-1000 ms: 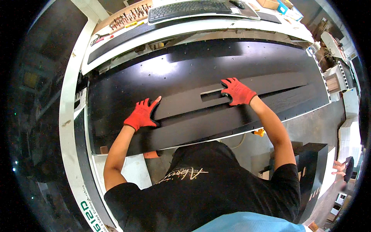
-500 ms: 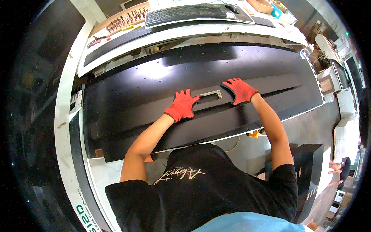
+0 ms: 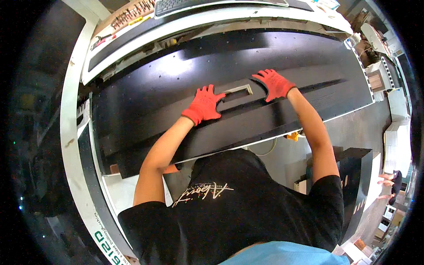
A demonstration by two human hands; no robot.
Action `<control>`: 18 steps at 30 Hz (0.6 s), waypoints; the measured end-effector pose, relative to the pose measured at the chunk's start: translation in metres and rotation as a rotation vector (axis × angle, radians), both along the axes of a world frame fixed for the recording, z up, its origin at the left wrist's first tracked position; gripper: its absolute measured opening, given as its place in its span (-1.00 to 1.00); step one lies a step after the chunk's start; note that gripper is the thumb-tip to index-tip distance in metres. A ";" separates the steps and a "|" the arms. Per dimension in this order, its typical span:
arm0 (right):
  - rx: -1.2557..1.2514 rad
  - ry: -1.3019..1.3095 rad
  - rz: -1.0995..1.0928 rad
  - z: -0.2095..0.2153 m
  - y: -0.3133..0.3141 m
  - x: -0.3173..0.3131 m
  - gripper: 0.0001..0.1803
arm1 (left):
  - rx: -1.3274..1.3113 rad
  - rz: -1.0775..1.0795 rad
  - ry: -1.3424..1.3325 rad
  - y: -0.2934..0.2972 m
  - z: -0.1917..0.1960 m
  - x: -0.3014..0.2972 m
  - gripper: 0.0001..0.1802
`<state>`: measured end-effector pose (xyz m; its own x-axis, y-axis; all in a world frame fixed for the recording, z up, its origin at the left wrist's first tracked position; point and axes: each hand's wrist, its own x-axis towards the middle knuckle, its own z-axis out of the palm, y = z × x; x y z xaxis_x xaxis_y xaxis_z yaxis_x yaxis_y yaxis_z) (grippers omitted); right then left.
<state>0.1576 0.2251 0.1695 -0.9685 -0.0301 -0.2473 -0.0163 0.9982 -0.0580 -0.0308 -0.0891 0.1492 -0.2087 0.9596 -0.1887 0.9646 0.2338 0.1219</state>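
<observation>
My left hand (image 3: 204,105), in a red glove with a dark palm side, lies spread on a long dark wood-grain panel (image 3: 172,117). Its thumb reaches the left end of a rectangular cutout (image 3: 250,90) with a pale raw edge. To the right of that cutout, my right hand (image 3: 274,85), gloved alike, rests on the same panel with its fingers stretched out. Neither hand is gripping anything. Under the panel spreads a black machine table (image 3: 145,95) dotted with small holes. A second dark board surface (image 3: 247,128) lies nearer to me, along the front edge.
Beyond the table, a white ledge (image 3: 212,30) carries a keyboard (image 3: 185,5), a row of small bits (image 3: 132,15) and pliers (image 3: 104,42). A white machine frame (image 3: 68,110) runs down the left. Dark panels (image 3: 355,190) stand at lower right; another person (image 3: 393,185) is far right.
The whole scene sits higher in the picture as my view tilts downward. Both hands keep about the same places on the panel beside the cutout, fingers still spread.
</observation>
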 end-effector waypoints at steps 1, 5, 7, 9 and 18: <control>-0.006 0.018 0.008 -0.002 0.001 0.000 0.43 | 0.030 -0.019 -0.012 0.000 -0.004 -0.004 0.04; 0.054 0.222 -0.001 -0.008 -0.018 0.016 0.25 | 0.307 0.021 0.023 -0.037 -0.012 0.009 0.13; -0.114 0.365 -0.048 0.011 -0.042 0.041 0.06 | 0.426 0.202 -0.076 -0.073 0.012 0.035 0.20; -0.266 0.384 -0.184 0.009 -0.051 0.097 0.04 | 0.427 0.208 -0.273 -0.114 0.028 0.056 0.28; -0.052 0.129 -0.186 -0.046 -0.037 0.166 0.31 | 0.158 0.298 -0.042 -0.204 -0.012 0.100 0.27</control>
